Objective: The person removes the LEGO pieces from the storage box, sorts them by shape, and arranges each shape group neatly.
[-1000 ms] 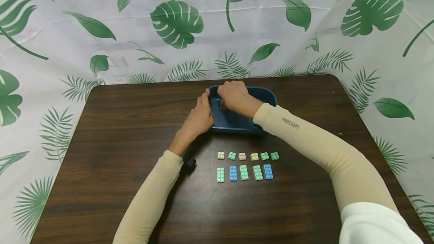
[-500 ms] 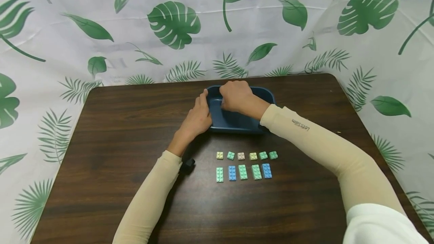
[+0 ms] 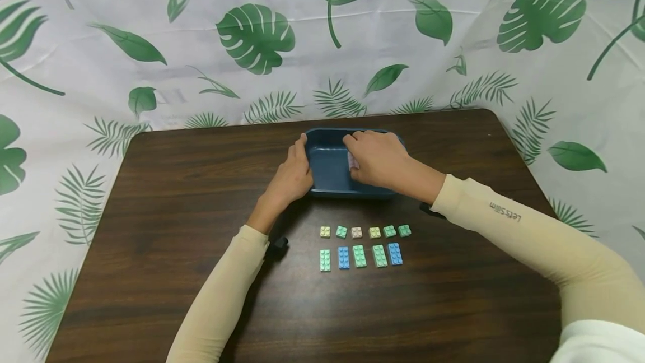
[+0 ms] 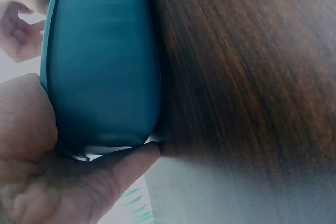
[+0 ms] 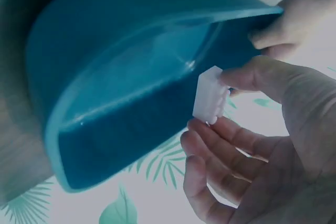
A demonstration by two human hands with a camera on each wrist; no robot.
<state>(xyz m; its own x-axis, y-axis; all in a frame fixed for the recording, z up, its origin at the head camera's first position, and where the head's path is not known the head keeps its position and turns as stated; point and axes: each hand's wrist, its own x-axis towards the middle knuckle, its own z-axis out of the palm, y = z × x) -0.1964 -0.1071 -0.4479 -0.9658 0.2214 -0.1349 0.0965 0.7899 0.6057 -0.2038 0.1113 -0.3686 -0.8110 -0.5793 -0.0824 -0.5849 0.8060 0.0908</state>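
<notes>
A dark blue plastic bin (image 3: pixel 330 170) stands toward the back of the table. My left hand (image 3: pixel 290 175) holds its left end, with the thumb and fingers against the wall and rim. Over the bin's right part, my right hand (image 3: pixel 379 158) pinches a pale pink toy brick (image 5: pixel 210 95) between thumb and fingertips. The brick's studs face the palm in the right wrist view. Nearer than the bin lies a row of small square bricks, among them a yellow brick (image 3: pixel 325 232) and a pink brick (image 3: pixel 356 232). Below it runs a row of longer green and blue bricks (image 3: pixel 344 257).
The brown wood-grain table (image 3: pixel 201 228) reaches back to a white leaf-print cloth (image 3: pixel 191 49), which hangs behind it and along both sides. The bin's far rim is near the table's back edge. Both forearms wear beige sleeves (image 3: pixel 221 296).
My right hand has moved right within the bin and back toward me, and the pink brick in its fingers has come into sight. My left hand stays at the bin's left end.
</notes>
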